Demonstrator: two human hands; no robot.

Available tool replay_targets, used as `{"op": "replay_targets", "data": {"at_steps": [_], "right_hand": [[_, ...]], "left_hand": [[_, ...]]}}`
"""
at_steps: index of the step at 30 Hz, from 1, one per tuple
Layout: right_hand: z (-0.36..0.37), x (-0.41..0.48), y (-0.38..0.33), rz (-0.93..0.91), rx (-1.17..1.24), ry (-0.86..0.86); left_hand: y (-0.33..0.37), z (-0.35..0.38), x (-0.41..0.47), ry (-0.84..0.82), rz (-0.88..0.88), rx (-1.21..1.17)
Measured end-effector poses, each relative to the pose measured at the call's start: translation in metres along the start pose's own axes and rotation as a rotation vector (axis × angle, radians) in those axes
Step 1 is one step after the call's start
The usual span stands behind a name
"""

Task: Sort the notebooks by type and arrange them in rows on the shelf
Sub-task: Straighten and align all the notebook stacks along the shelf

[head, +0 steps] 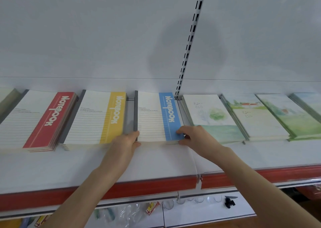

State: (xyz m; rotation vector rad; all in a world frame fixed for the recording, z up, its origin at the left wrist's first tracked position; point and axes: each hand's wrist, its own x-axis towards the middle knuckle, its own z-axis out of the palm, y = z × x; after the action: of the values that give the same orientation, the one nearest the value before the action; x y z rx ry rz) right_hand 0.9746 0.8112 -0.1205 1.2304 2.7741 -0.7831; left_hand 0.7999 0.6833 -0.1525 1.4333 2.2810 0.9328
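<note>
At the far left edge a grey-green notebook (7, 97) peeks in. It lies flat on the long white shelf with a red front strip (86, 168). Next to it is a pile of white lined notebooks with a red band (43, 120), and the band says NOTEBOOK. Just beside that is a pile of white lined notebooks with a yellow band (97, 118). After a small gap comes a pile of white lined notebooks with a blue band (152, 118), lying flat in the middle of the shelf. The left hand (127, 140) holds its near left corner, with the thumb on top by the grey spine and the fingers curled at the front edge. The right hand (194, 137) holds its near right corner, with the thumb on the blue band and the fingers against the front edge. Behind this pile a white post with black slots (191, 36) goes up the white back wall. To the right lie piles of painted notebooks: first the pale notebooks with a green tree (212, 116), then the notebooks with a red-roofed house (251, 116), then more green painted notebooks (284, 116). Under the shelf on the right, a lower white shelf (199, 215) holds clear glass cups (180, 200) and a small black thing (229, 202).
</note>
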Motion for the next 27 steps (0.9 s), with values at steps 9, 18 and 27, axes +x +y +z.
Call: {"op": "replay_targets", "data": {"at_steps": [9,18,27], "right_hand": [[0.004,0.003,0.001,-0.014,-0.027,0.012],[-0.01,0.009,-0.001,0.012,0.086,0.017],[-0.012,0.082,-0.014,0.121,0.24,0.15]], "left_hand": [[-0.006,0.003,0.0,-0.014,-0.031,-0.056],[0.005,-0.006,0.013,0.036,0.126,0.066],[0.021,0.006,0.079,0.004,-0.117,0.062]]}}
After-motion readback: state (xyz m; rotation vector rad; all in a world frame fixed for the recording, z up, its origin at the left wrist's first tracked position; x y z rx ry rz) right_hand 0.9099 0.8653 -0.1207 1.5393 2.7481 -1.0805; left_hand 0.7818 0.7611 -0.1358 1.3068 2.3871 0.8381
